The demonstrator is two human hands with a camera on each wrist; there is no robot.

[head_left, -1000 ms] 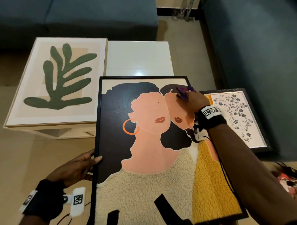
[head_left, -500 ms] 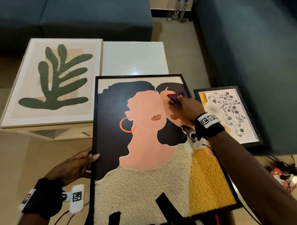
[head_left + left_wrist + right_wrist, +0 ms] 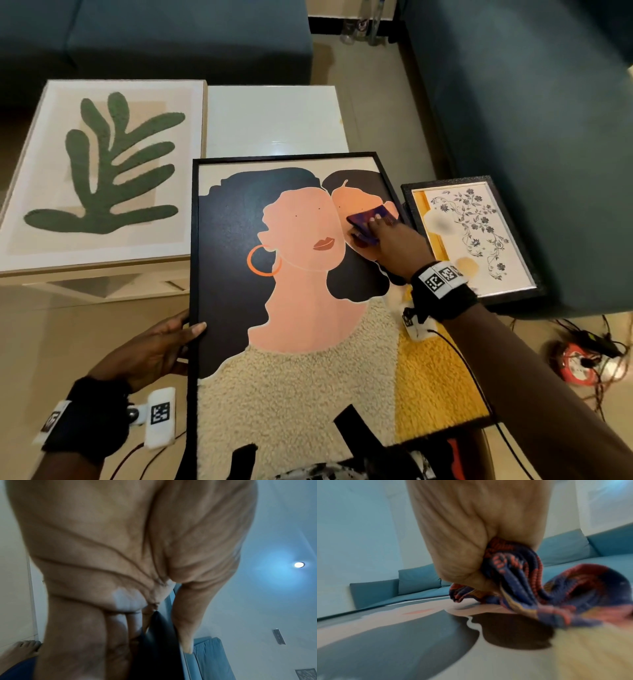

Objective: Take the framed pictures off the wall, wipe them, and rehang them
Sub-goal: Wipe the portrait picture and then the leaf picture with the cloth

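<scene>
The wiping step is under way on the portrait picture (image 3: 294,308), which lies tilted toward the person, its top edge against the white table (image 3: 274,120). The left hand (image 3: 150,349) pinches its left frame edge, thumb on top. The right hand (image 3: 394,240) bunches a dark patterned cloth (image 3: 366,222) in curled fingers, pressed onto the glass near the top right corner (beside the small floral picture (image 3: 472,240)). Next, I'd guess, strokes sweeping down the portrait picture.

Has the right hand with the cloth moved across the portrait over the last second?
Yes. The right hand has slid the cloth down from near the top-right corner of the portrait frame, toward the person.
</scene>
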